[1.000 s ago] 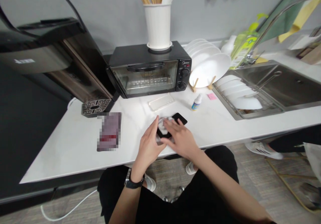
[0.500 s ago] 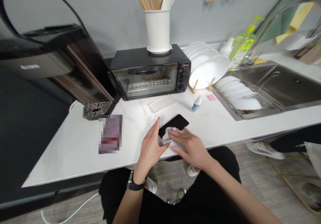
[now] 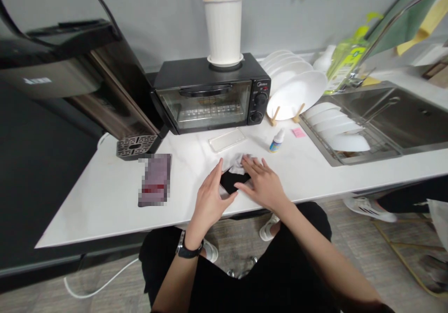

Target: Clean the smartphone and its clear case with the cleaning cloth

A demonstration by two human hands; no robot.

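A black phone lies flat on the white counter, partly covered by my hands. My left hand grips its left end between thumb and fingers. Beneath the fingers of my right hand, a crumpled white cloth is pressed onto the phone's far side. Beyond them rests a clear phone case. A small white spray bottle with a blue label stands upright at the back right, beside a pink slip.
Behind the phone sits a black toaster oven carrying a white utensil holder. At left are a water dispenser and a blurred-out purple item. Racked plates and a sink occupy the right.
My right hand has slid the cloth from the phone's near side toward its far edge. My left hand keeps its hold. The camera view has shifted slightly.
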